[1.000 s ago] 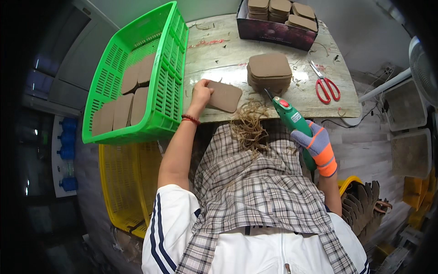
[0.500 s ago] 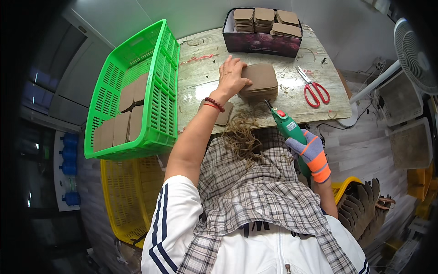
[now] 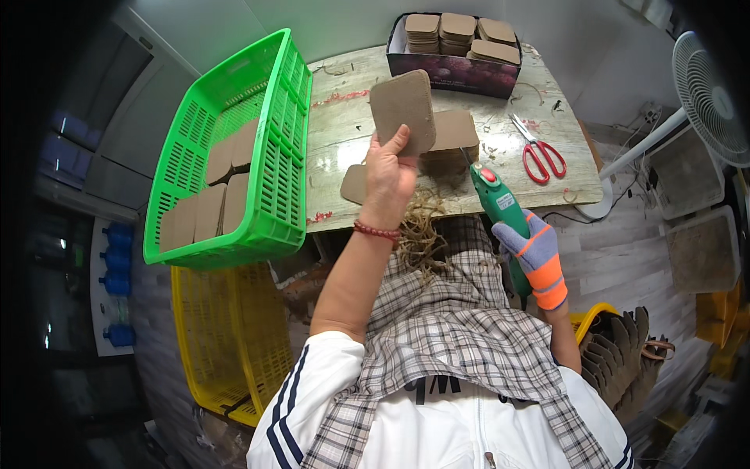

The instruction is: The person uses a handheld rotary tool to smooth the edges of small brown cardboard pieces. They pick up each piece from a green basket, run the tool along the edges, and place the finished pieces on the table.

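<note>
My bare left hand (image 3: 388, 173) holds up a flat brown rounded-corner pad (image 3: 403, 109), thumb across its face and the other fingers hidden behind. Just right of it, a stack of the same pads (image 3: 455, 131) sits on the table. In a grey and orange glove, my right hand (image 3: 533, 254) grips a green handheld power tool (image 3: 495, 195) with a red button; its thin tip points up by the stack's right side. Another pad (image 3: 353, 184) lies flat left of my left wrist. A tangle of brown trimmed strips (image 3: 422, 230) hangs over the near table edge onto my checked apron.
Red-handled scissors (image 3: 539, 153) lie on the table (image 3: 336, 129) at right. At the back stands a dark box (image 3: 449, 76) of stacked pads. A green crate (image 3: 277, 168) holding pads is at left, above a yellow crate (image 3: 234, 336). A white fan (image 3: 711, 102) stands far right.
My left hand has lifted a pad off the stack and turned it upright above the table. The right hand and tool have shifted slightly, the tip now nearer the stack's top.
</note>
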Demonstrator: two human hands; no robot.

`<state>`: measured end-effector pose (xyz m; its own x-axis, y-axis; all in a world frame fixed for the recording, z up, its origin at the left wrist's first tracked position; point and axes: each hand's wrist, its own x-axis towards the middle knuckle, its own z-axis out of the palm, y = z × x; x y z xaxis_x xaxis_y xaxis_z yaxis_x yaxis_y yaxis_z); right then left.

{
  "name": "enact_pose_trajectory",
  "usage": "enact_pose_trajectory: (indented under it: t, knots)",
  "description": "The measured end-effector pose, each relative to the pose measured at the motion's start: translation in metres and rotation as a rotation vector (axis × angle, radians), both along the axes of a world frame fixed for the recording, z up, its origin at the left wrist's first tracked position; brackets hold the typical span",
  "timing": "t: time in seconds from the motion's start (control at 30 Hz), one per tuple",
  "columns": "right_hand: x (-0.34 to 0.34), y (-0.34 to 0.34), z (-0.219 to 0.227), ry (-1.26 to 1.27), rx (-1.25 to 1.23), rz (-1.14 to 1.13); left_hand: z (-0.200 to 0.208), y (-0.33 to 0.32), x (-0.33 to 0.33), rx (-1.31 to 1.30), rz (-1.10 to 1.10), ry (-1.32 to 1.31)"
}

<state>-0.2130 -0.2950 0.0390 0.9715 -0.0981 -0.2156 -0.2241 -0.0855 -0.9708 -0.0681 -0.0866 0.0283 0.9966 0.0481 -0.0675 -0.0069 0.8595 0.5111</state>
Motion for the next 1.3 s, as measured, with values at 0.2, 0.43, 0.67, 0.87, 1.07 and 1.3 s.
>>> enact_pose_trajectory:
  t: [0.2, 0.43, 0.67, 0.87, 1.07, 1.3]
  knots:
    - [0.001, 0.013, 0.012, -0.033, -0.017, 0.043, -0.011, -0.021, -0.019, -0.355, -0.032, 0.073]
    - [-0.005, 0.018, 0.014, -0.049, -0.011, 0.038, -0.015, -0.033, -0.027, -0.440, -0.093, 0.082]
    - [-0.003, 0.014, 0.023, -0.038, 0.046, 0.004, -0.020, -0.041, -0.046, -0.305, -0.143, 0.071]
    - [-0.001, 0.009, 0.031, -0.042, 0.028, -0.045, -0.034, -0.038, -0.059, -0.161, -0.197, 0.034]
    - [-0.003, -0.002, 0.038, -0.017, 0.020, 0.032, -0.042, -0.004, -0.053, 0.070, -0.272, -0.070]
    - [-0.010, -0.008, 0.043, 0.060, -0.034, 0.154, -0.031, 0.053, -0.029, 0.371, -0.380, -0.142]
